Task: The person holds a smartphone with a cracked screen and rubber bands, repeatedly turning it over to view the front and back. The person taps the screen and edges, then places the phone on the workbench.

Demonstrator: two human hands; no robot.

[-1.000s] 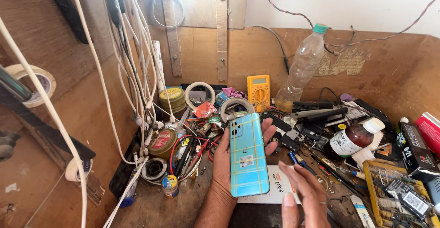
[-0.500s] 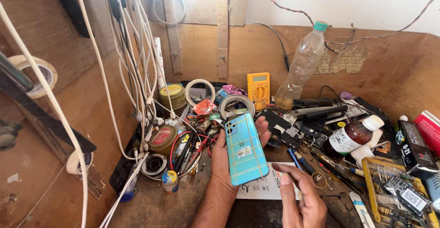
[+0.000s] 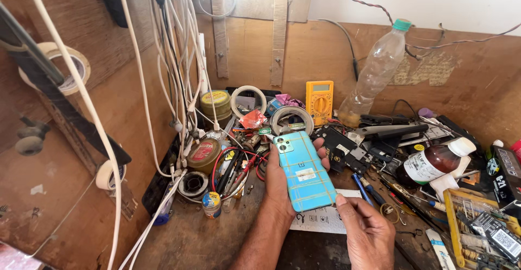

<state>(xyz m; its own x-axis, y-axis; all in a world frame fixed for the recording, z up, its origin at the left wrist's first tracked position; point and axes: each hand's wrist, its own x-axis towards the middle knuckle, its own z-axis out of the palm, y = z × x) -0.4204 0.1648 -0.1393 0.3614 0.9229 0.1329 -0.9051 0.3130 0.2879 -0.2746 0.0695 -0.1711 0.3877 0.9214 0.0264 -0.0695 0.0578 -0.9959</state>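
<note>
My left hand (image 3: 278,187) holds a light blue smartphone (image 3: 304,170) with its back facing up, camera lenses at the far end. The phone's back has a faint yellow grid of lines and a small sticker. My right hand (image 3: 364,231) is at the phone's near right corner, thumb and forefinger pinched against its edge. Under the phone lies a white printed sheet (image 3: 324,220) on the cluttered wooden workbench.
Around the hands lie a yellow multimeter (image 3: 319,96), tape rolls (image 3: 248,99), round tins (image 3: 204,155), a tilted empty plastic bottle (image 3: 375,69), a brown bottle with white cap (image 3: 434,162), assorted tools and a parts tray (image 3: 477,226). White cables (image 3: 179,74) hang at left.
The phone and my left hand have shifted slightly farther and left. My right hand has risen to the phone's near corner and closed its fingers on the edge.
</note>
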